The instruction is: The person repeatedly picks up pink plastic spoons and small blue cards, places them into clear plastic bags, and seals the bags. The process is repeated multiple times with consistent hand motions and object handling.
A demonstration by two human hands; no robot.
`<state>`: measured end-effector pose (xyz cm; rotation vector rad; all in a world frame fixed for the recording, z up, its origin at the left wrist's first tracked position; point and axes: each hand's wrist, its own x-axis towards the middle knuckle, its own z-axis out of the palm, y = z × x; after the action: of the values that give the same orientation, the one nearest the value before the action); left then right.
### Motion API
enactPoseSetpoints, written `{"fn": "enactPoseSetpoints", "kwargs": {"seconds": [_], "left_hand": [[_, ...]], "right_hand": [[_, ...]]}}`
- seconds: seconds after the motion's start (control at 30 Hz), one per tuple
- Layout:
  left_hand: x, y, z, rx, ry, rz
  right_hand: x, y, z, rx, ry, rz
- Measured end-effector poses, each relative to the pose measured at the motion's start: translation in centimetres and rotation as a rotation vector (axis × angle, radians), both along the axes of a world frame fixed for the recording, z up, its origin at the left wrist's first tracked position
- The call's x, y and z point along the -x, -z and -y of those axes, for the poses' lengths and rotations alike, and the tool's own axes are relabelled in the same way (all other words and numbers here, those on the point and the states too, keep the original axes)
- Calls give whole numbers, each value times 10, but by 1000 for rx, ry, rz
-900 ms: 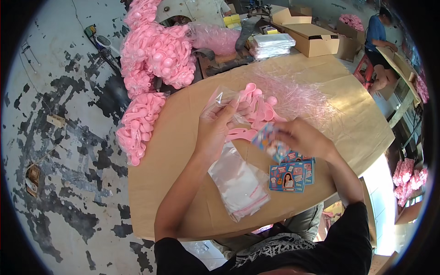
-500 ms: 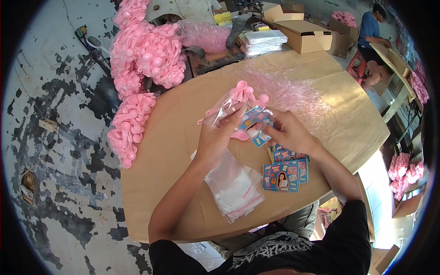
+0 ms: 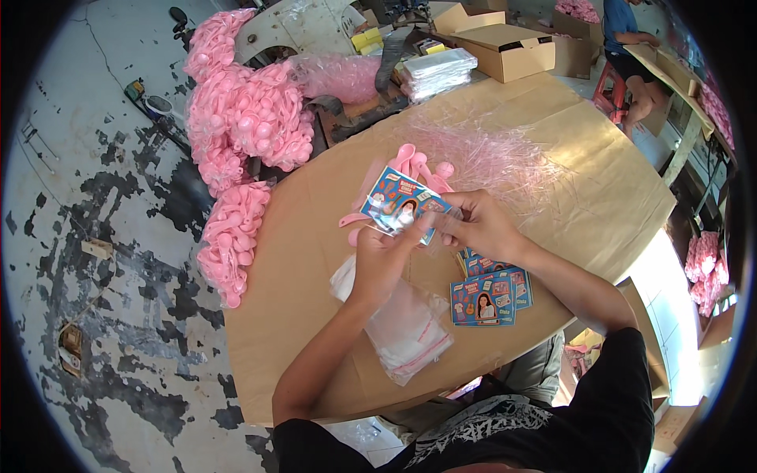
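Observation:
A blue printed card is held up over the table between my two hands. My left hand grips its lower edge, thumb on the front face. The closed fingers of my right hand pinch its right end. Glare lies over the lower part of the card, and whether clear plastic covers it I cannot tell. Just behind the card lie pink plastic spoons, partly hidden by it. A stack of similar blue cards is by my right forearm. Clear plastic bags with a pink stripe lie between my forearms.
Thin clear pinkish strips are scattered over the far side of the brown-covered table. Bagged pink spoons are heaped at the left. Packed plastic sleeves and a cardboard box stand at the back. Another person sits far right.
The card, tilted and partly covered by my fingers before, now faces up flatter and shows more of its front. My left hand has turned under its lower edge. The view has shifted slightly.

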<state>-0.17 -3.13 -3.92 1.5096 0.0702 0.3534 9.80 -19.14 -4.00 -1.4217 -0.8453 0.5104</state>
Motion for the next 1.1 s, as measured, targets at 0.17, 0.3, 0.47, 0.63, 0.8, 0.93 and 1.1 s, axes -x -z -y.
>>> {"fn": "enactPoseSetpoints", "kwargs": {"seconds": [0.17, 0.3, 0.47, 0.63, 0.8, 0.93, 1.1], "left_hand": [[0, -19, 3, 170, 132, 204], [5, -17, -5, 167, 194, 172], [13, -16, 9, -255, 256, 96], [16, -4, 2, -224, 213, -37], [4, -15, -17, 151, 66, 266], [2, -18, -30, -143, 7, 331], [-1, -17, -54, 2, -102, 310]], "right_hand": [[-9, 21, -4, -51, -5, 48], [10, 0, -6, -157, -105, -97], [-1, 39, -12, -235, -188, -29], [4, 28, -17, -208, -189, 38], [-28, 8, 12, -68, -296, -134], [-28, -11, 14, -12, 2, -13], [-58, -3, 17, -141, -65, 205]]}}
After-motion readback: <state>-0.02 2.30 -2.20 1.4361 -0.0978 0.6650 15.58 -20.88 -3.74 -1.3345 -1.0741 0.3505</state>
